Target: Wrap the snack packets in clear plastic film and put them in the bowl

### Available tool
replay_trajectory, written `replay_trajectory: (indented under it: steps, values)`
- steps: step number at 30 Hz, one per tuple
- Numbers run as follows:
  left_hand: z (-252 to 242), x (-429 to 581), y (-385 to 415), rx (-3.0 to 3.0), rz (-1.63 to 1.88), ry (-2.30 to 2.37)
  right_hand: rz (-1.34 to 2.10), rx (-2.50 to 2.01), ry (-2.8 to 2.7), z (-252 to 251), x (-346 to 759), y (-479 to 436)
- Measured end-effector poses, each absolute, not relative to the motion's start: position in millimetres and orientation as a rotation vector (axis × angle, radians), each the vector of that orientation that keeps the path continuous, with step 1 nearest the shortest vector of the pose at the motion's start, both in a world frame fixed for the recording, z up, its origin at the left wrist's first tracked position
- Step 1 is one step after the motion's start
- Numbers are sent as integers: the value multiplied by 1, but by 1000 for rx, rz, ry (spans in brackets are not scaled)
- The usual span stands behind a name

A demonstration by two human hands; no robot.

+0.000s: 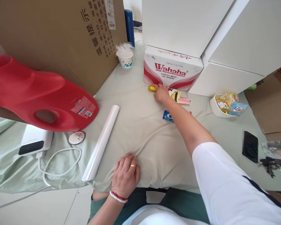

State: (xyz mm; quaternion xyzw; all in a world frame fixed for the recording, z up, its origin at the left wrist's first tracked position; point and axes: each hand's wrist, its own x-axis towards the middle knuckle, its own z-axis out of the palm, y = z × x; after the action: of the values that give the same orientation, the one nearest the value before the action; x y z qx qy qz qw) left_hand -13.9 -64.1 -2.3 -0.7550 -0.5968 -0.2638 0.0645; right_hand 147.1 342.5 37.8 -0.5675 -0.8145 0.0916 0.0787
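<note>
My right hand reaches across the cloth to the foot of the Wahaha carton. Its fingers close around a small yellow packet, partly covered by them. Beside that hand lie a yellow-and-black wrapped snack and a pink stick-shaped snack. Under my right forearm a blue packet is partly hidden. My left hand rests near the front edge of the cloth, its fingers loosely curled together with nothing visible in them.
Left of centre lies a white roll. A red detergent bottle, a power bank with its cable and a paper cup are further left. To the right are a white bowl of snacks, a phone and keys.
</note>
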Motion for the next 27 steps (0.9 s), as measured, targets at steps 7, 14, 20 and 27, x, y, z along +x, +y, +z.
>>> replay_trajectory:
  steps: [7, 14, 20, 27]
  values:
    - [-3, -12, -65, -2282, -815, -1843, 197, -1405, -2600, 38, 199, 282]
    - [35, -27, -19, -2275, -1334, -2363, 198, -1373, -2170, 45, 321, 158]
    - [62, -33, 157, -1535, -1665, -2432, 44, -1734, -2094, -12, 424, 45]
    - [51, -62, 347, -1664, -1311, -2527, 20, -1714, -2102, -39, 434, 20]
